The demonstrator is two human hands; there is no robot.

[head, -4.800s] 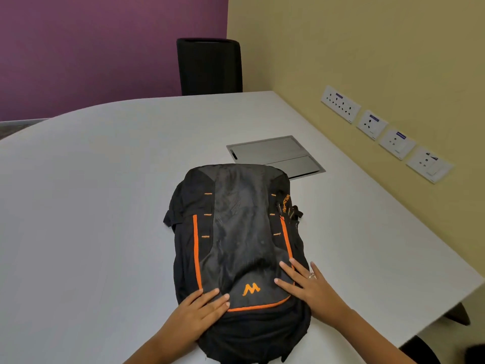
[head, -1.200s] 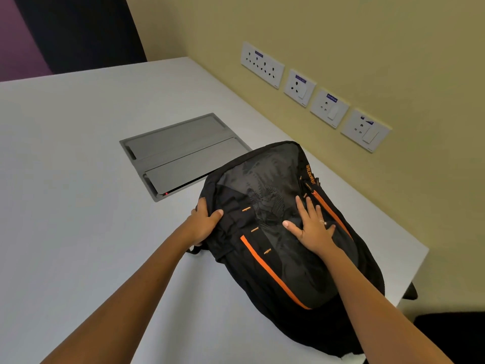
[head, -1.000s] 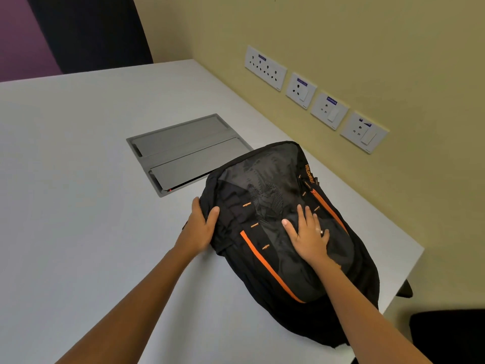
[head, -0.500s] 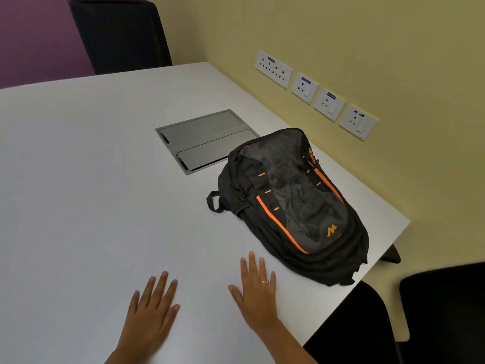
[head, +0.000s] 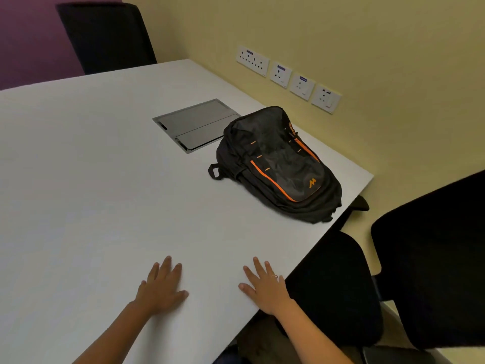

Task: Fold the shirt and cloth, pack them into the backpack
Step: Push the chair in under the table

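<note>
Two hands lay flat on the table [head: 105,179], palms down, fingers straight and slightly spread, gripping nothing. Left hand [head: 161,288] sat well in from the near edge; right hand [head: 265,287] sat close to the near-right edge, with a thin ring [head: 273,276] on one finger. Both forearms were bare.

Table surface was a smooth matte white laminate with a straight right edge. Set flush into it was a rectangular grey metal panel [head: 195,124] with two flat brushed flaps and narrow slots at the left end.

Backpack [head: 278,164] lay face-up on the far right of the table, well apart from both hands, near the right edge, its top corner just beside the grey panel. Soft black woven fabric, slumped oval outline, darker grey front panel with a faint sheen and creases. Orange piping curved around the front panel, short orange stitches ran along it, and a small orange zigzag logo [head: 312,183] sat near the bottom end. A black webbing loop [head: 214,171] stuck out on the left side. Zips looked closed; shirt and cloth not visible, so contents cannot be told.

Beyond: yellow wall with four white plastic socket plates [head: 287,77] in a row, purple wall at left, black chair [head: 105,35] at the far end, another black chair [head: 433,258] at right.
</note>
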